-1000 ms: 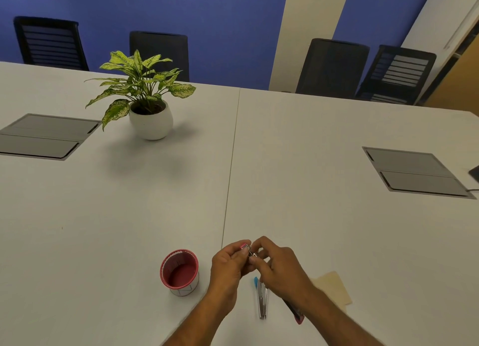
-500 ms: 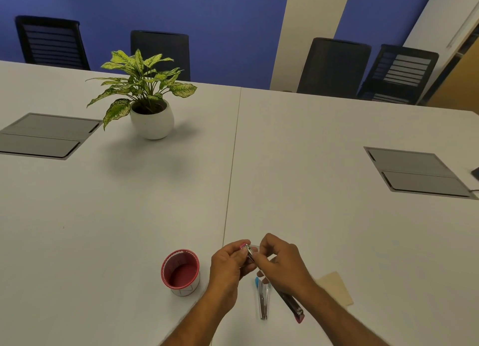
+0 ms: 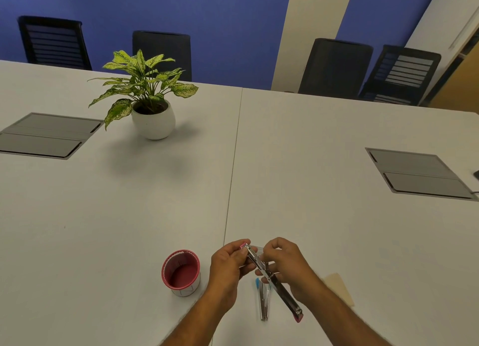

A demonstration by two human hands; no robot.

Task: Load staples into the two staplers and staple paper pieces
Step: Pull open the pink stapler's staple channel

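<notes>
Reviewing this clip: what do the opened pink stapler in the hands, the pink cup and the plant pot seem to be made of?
Pink stapler: shiny silvery metal rails, judging by the glints, with pink tips that look like plastic. Pink cup: matte pink inside and rim over a white patterned wall, probably plastic or coated card; hard to tell. Plant pot: smooth white rounded body with a soft sheen, likely glazed ceramic, possibly plastic.

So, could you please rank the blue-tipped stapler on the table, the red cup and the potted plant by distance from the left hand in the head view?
From the left hand:
1. Blue-tipped metal stapler, just to its right, near edge.
2. Round red cup, to its left.
3. Green plant in a white pot, far across the table, left.
</notes>
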